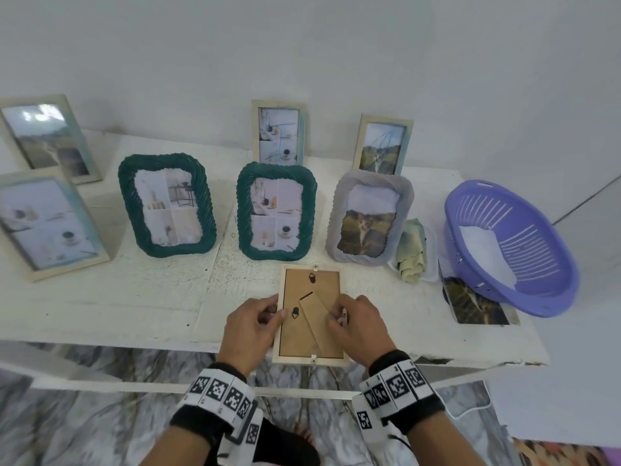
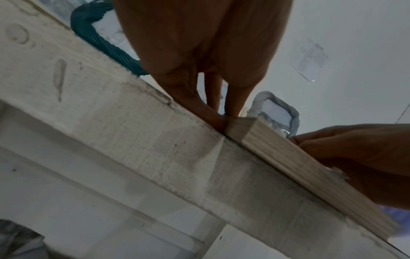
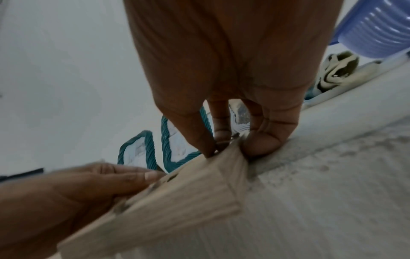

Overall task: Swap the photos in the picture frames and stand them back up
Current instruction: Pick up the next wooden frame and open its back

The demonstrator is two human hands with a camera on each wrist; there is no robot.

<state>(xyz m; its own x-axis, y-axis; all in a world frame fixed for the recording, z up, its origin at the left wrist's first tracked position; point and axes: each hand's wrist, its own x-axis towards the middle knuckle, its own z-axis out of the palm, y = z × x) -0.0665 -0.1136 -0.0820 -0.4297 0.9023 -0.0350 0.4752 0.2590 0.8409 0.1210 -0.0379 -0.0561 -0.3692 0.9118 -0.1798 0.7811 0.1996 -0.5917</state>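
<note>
A pale wooden picture frame (image 1: 311, 358) lies face down at the table's front edge, its brown backboard (image 1: 300, 338) and folded stand leg (image 1: 316, 317) facing up. My left hand (image 1: 274, 312) grips the frame's left rail, thumb on the backboard. My right hand (image 1: 337, 314) grips the right rail, fingertips curled over the backboard by the stand leg. The left wrist view has the left fingers (image 2: 233, 105) at the frame's corner (image 2: 288, 157). In the right wrist view the right fingers (image 3: 261, 140) pinch the frame's (image 3: 177, 196) edge. A loose landscape photo (image 1: 477, 304) lies at the right.
Two green frames (image 1: 166, 205) (image 1: 276, 210) and a grey frame (image 1: 368, 216) stand behind the hands, with several pale frames further back and at the left. A purple basket (image 1: 510, 247) partly covers the loose photo, beside a crumpled cloth (image 1: 413, 253). The white table (image 1: 134, 297) is worn.
</note>
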